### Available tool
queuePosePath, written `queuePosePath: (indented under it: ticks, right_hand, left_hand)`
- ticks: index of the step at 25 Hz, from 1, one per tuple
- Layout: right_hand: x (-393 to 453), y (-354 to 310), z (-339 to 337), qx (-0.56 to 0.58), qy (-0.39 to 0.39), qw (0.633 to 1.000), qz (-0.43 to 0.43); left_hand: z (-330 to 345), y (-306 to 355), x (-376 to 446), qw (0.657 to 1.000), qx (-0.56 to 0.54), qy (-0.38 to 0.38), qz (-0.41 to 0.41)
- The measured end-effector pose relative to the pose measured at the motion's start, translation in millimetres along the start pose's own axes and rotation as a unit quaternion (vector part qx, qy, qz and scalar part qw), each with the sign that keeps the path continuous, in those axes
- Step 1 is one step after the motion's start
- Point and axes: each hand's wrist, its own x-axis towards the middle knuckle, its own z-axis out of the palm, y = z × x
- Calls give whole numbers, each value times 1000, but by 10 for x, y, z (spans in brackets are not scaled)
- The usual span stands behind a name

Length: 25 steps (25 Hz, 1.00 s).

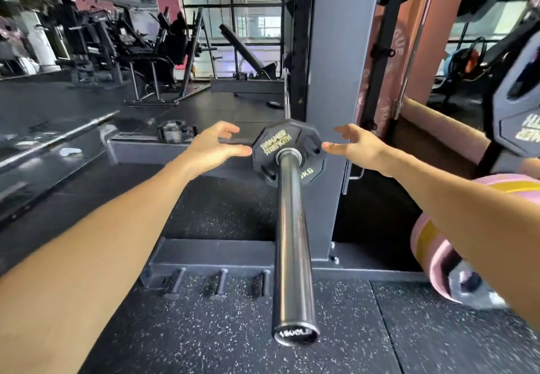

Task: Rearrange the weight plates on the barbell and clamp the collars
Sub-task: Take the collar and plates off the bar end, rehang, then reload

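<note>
Bare steel barbell sleeve (293,245) points at the camera; two spread hands flank the one plate on it.

Left hand (214,144) and right hand (358,147) are both released, fingers straight and spread, holding nothing; their fingertips sit at or just beside opposite edges of the small black many-sided rubber weight plate (287,153), seated far up the sleeve against the grey steel rack upright (339,52). No collar shows on the sleeve, so the unclamped plate could slide outward or tilt and bind if pulled unevenly.
</note>
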Motion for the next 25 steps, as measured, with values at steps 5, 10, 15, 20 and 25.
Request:
queuePosePath:
  ticks: [5,10,15,20,25]
  right_hand:
    - [-78,339,373,-6,-22,999,24]
    - [212,328,488,-44,19,999,-4]
    - [523,178,553,-184,82,973,-113]
    - [678,212,674,-265,187,942,-87]
    - [846,177,647,-264,133,954,58]
  left_hand:
    - [228,-427,-89,999,-1,-12,-31]
    - [437,-630,220,997,38,-36,-56]
    - [685,-659,554,994,58,-69,-67]
    - [858,-652,758,1000,13,-25,-13]
    - [908,-488,957,998,34,39,35]
